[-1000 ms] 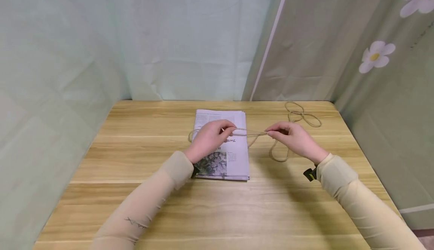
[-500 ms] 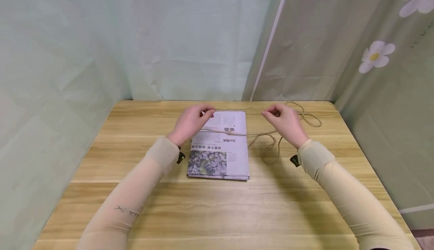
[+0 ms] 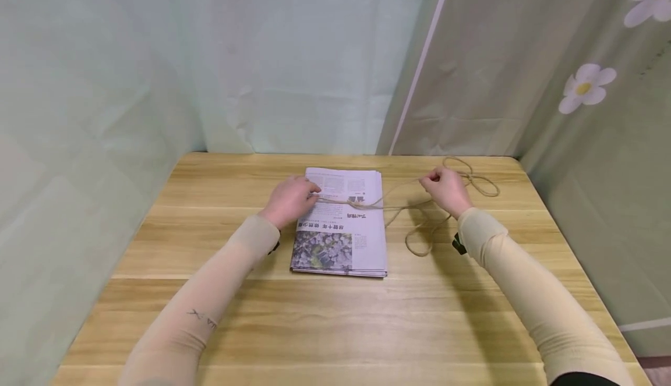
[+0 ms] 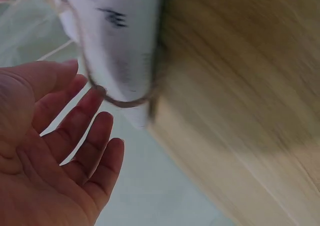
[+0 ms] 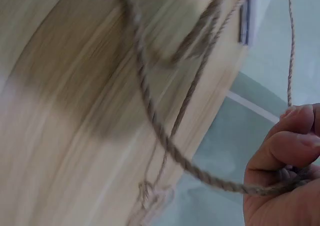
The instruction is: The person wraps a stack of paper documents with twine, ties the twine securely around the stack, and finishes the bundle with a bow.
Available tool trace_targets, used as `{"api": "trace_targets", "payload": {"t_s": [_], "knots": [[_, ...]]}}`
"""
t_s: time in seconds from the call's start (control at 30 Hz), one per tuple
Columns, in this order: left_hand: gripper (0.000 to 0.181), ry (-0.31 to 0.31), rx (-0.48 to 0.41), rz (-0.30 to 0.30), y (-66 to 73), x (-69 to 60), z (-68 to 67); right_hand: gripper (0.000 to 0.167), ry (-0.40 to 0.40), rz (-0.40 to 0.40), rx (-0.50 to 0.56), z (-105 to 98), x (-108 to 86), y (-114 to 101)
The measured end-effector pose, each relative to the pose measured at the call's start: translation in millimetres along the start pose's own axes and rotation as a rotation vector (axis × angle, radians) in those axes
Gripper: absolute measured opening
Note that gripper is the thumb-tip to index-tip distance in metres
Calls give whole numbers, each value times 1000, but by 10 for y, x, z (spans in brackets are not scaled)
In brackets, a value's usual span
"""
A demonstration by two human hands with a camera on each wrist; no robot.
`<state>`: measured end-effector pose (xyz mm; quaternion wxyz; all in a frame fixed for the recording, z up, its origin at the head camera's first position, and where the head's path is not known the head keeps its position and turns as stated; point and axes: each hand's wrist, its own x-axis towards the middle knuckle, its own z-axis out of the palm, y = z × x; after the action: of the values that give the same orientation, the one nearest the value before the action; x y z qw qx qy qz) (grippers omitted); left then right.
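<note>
A folded stack of newspapers (image 3: pixel 367 243) lies in the middle of the table, with brown twine (image 3: pixel 342 202) wrapped across it and crossing near its centre. My left hand (image 3: pixel 290 202) is at the stack's left edge. In the left wrist view that hand (image 4: pixel 60 146) has loosely spread fingers, one fingertip at the twine (image 4: pixel 122 104) where it bends round the stack's side. Right of the stack, above the table, my right hand (image 3: pixel 447 191) pinches a strand that runs back to the crossing. The right wrist view shows twine (image 5: pixel 215 181) passing into curled fingers (image 5: pixel 295 148).
Loose twine loops (image 3: pixel 417 252) lie on the wooden table (image 3: pixel 335 328) right of the stack. Another looped length (image 3: pixel 484 185) rests near the back right edge. Pale curtains (image 3: pixel 314 71) hang behind and beside the table.
Both hands first held twine close together over the stack's right side, then spread apart. The left hand has lowered to the stack's left edge; the right has moved slightly right and down.
</note>
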<state>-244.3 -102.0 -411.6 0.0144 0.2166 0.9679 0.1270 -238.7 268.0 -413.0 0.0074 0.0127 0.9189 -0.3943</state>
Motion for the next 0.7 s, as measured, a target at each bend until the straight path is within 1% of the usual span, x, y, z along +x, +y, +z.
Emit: {"api": "trace_targets", "payload": {"t_s": [0.07, 0.17, 0.23, 0.3, 0.33, 0.37, 0.4, 0.43, 0.5, 0.6, 0.63, 0.7], "knots": [[24, -7, 42, 4, -21, 16, 40, 29, -23, 44, 95, 1, 9, -19], [21, -11, 73, 14, -40, 36, 89, 27, -54, 123, 297, 24, 39, -65], [19, -5, 63, 17, -46, 45, 105, 24, -58, 169, 438, 51, 67, -93], [18, 2, 44, 22, -53, 46, 111, 22, -43, 204, 540, 85, 98, -106], [17, 3, 30, 24, -58, 47, 110, 22, -34, 218, 566, 100, 112, -103], [16, 5, 13, 29, -63, 48, 107, 22, -22, 232, 569, 114, 122, -97], [16, 3, -10, 32, -71, 49, 99, 22, -14, 240, 552, 127, 132, -85], [16, 2, -40, 35, -79, 49, 89, 22, -6, 243, 507, 138, 137, -70], [16, -4, -109, 38, -100, 49, 63, 24, 7, 228, 377, 162, 146, -36], [17, -10, -219, 40, -144, 44, 21, 27, 14, 162, 136, 206, 152, 3], [17, -10, -247, 40, -158, 40, 10, 27, 20, 137, 71, 224, 152, 6], [17, -10, -279, 45, -191, 33, 1, 27, 24, 96, -13, 262, 153, 2]]}}
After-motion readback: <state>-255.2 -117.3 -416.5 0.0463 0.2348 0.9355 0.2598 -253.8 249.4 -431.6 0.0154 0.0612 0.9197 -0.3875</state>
